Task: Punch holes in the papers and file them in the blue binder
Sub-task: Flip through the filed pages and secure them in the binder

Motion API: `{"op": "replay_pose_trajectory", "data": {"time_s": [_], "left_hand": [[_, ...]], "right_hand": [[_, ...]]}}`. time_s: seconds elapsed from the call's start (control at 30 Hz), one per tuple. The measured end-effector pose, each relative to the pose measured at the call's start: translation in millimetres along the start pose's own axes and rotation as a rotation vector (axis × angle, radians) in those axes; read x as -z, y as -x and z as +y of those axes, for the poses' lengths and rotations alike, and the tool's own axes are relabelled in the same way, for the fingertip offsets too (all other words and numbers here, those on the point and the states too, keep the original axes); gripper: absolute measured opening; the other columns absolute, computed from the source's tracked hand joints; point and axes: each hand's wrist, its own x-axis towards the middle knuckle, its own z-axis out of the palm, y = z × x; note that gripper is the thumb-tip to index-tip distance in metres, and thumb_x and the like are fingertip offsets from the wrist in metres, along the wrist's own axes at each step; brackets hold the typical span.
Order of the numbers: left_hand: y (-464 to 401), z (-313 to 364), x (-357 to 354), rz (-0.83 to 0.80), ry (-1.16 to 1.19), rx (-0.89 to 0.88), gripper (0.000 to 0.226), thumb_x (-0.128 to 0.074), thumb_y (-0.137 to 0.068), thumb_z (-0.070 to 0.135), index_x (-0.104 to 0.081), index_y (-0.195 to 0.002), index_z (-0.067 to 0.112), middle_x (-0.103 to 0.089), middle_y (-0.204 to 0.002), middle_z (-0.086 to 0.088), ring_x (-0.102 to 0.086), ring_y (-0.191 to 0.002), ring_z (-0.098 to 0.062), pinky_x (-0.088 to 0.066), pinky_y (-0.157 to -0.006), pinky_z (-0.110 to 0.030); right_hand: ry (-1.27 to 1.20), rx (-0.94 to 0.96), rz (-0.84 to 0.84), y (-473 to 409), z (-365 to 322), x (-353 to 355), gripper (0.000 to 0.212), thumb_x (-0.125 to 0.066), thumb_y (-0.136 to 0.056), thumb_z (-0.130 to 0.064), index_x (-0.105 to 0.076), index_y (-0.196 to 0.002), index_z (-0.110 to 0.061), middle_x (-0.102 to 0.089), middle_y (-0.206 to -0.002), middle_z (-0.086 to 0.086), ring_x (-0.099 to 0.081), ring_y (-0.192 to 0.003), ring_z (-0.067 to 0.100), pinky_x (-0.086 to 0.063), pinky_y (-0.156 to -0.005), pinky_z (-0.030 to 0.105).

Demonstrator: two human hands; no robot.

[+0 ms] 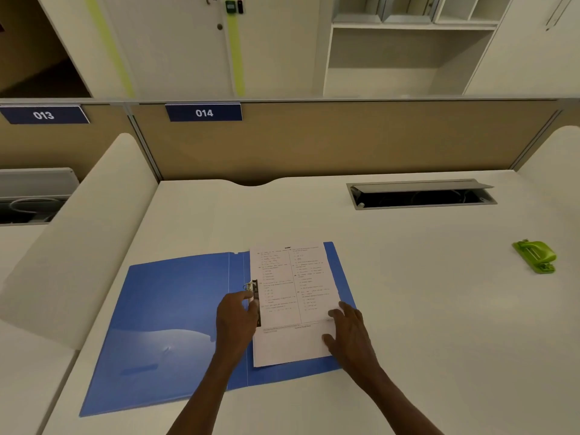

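White desk (408, 293) in cubicle 014 carries the work; at its left the blue binder (169, 315) lies open and flat, its spine running away from the person; the left hand (235, 321) sits at the ring mechanism (255, 296), fingers curled on it, likely working the clasp; the papers (292, 302) lie on the binder's right leaf, long axis parallel to the spine, left edge at the rings; the right hand (348, 331) rests spread and flat on their right edge, gripping nothing; far right, well apart, sits the green hole punch (535, 255).

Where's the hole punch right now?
The green hole punch sits alone at the far right of the desk, below the open cable tray, well away from the blue binder.
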Motion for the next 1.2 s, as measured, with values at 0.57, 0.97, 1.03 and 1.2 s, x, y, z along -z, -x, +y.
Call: {"op": "replay_pose_trajectory", "data": {"time_s": [0.57, 0.97, 1.03, 1.2], "left_hand": [[22, -39, -5, -0.166, 0.136, -0.066, 0.042, -0.082, -0.071, 0.016, -0.066, -0.109, 0.005, -0.063, -0.101, -0.004, -0.061, -0.091, -0.018, -0.046, -0.083, -0.019], [10, -53, 2, -0.320, 0.073, -0.100, 0.062, -0.087, -0.064, 0.018, -0.062, -0.118, 0.002, -0.057, -0.110, -0.008, -0.052, -0.095, -0.010, -0.037, -0.077, 0.004], [8, -53, 1, -0.314, 0.077, -0.105, 0.061, -0.088, -0.063, 0.017, -0.063, -0.116, 0.001, -0.058, -0.110, -0.009, -0.053, -0.095, -0.011, -0.038, -0.079, 0.003], [8, -54, 1, -0.322, 0.056, -0.117, 0.058, -0.087, -0.064, 0.020, -0.064, -0.115, 0.007, -0.056, -0.113, -0.006, -0.054, -0.102, -0.016, -0.046, -0.090, -0.018]], "right_hand": [[-0.109, 0.368, -0.318, -48, -97, -3, 0.044, -0.059, -0.092, -0.028, -0.052, -0.133, -0.014, -0.054, -0.137, 0.006, -0.047, -0.127, 0.021, -0.034, -0.107, 0.032], [0.166, 0.395, -0.145, -45, -114, -26, 0.033, -0.059, -0.089, -0.038, -0.070, -0.105, -0.012, -0.064, -0.111, 0.005, -0.061, -0.097, 0.021, -0.052, -0.082, 0.035], [0.186, 0.412, -0.092, -46, -114, -31, 0.029, -0.060, -0.089, -0.036, -0.071, -0.101, -0.012, -0.066, -0.104, 0.005, -0.063, -0.090, 0.021, -0.053, -0.076, 0.035], [0.213, 0.418, -0.055, -40, -116, -40, 0.022, -0.074, -0.078, -0.031, -0.072, -0.088, -0.011, -0.067, -0.083, 0.005, -0.063, -0.068, 0.021, -0.050, -0.057, 0.032]]}}
